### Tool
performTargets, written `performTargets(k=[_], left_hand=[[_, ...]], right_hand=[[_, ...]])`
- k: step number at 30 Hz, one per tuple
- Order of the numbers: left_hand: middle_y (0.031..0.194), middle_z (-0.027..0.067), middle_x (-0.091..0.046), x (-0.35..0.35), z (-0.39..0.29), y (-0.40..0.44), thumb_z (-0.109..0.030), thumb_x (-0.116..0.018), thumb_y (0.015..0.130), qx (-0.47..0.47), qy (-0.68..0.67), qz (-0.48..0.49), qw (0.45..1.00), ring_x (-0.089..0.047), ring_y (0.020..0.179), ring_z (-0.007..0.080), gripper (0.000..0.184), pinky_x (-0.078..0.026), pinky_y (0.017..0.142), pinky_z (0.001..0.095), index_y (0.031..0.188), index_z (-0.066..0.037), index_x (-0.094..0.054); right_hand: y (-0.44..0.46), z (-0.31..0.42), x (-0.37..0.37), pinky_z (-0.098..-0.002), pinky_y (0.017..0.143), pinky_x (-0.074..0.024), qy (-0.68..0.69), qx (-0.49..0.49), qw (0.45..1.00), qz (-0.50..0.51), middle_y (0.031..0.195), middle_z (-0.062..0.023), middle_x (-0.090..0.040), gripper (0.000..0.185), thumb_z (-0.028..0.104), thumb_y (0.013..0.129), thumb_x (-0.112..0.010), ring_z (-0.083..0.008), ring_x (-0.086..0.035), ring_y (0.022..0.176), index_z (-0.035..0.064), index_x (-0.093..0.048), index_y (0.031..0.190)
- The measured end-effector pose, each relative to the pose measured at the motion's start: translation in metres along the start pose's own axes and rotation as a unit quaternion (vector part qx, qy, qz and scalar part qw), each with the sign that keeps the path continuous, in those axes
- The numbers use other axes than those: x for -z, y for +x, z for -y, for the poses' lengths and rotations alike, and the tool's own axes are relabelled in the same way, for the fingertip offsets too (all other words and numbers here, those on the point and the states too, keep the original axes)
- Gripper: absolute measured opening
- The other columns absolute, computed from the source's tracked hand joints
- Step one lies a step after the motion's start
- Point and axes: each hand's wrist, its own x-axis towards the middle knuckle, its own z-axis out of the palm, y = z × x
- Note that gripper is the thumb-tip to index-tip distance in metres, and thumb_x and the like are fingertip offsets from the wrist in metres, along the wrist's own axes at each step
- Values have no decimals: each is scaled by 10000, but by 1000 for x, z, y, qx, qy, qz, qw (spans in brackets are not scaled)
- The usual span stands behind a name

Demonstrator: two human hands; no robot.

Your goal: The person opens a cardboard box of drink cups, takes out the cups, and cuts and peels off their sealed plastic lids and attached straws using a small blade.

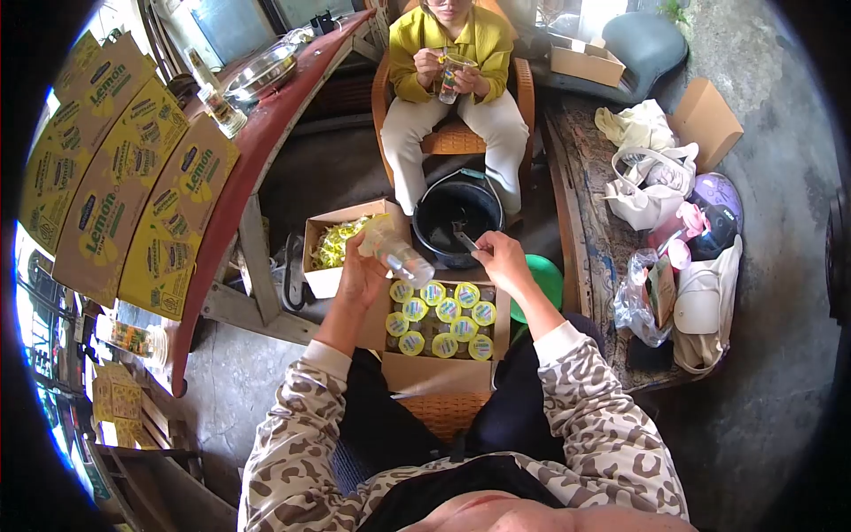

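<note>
My left hand (359,277) is closed around a clear plastic cup (406,264), tipped on its side with its base toward the right. Crumpled yellow film (383,238) hangs at the cup's mouth end. In my right hand (503,259), a small flat metal blade (464,239) is pinched and points toward the bucket; its exact kind is hard to make out. Below both hands sits an open carton (434,374) with several yellow-lidded cups (448,309) standing in it. The black bucket (434,251) is just beyond, holding dark liquid.
A box (321,282) of yellow film scraps (339,241) stands left of the bucket, a green basin (542,282) right. Opposite sits a person (452,53) holding a cup (454,78). Stacked lemon cartons (133,186) line the red table (266,111); bags (651,182) lie on the right-hand bench (581,177).
</note>
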Motion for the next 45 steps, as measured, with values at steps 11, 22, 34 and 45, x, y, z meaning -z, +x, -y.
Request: performTargets(k=[11, 22, 34, 45], left_hand=[[1137, 84, -631, -1, 39, -11, -111, -744, 800, 82, 39, 27, 996, -583, 1098, 158, 556, -499, 908, 331, 1293, -22, -505], [1080, 86, -624, -9, 42, -8, -148, -844, 723, -69, 423, 59, 902, -599, 998, 138, 639, -492, 879, 292, 1218, -16, -461], [1107, 81, -598, -17, 59, -6, -94, -846, 673, -60, 418, 65, 904, -590, 1028, 161, 651, -482, 896, 309, 1212, -31, -486], [1114, 99, -606, -16, 53, -14, -109, -841, 672, -91, 441, 60, 891, -597, 1027, 173, 660, -480, 900, 315, 1220, -29, -482]], right_hand=[[15, 12, -1, -341, 674, -490, 48, 15, 998, -24, 796, -134, -644, 141, 72, 799, -716, -237, -632, 709, 7, -640, 899], [0, 15, -17, -239, 662, -473, 222, -61, 971, 71, 812, -37, -659, 133, 41, 837, -711, -74, -576, 723, -7, -641, 939], [-19, 44, -9, -375, 777, -460, -77, 183, 980, 22, 900, -34, -606, 135, 27, 755, -711, -267, -583, 848, 87, -632, 846], [-20, 43, -10, -358, 807, -471, -15, 190, 977, 98, 962, -48, -615, 138, 43, 809, -697, -247, -612, 891, 75, -690, 943]])
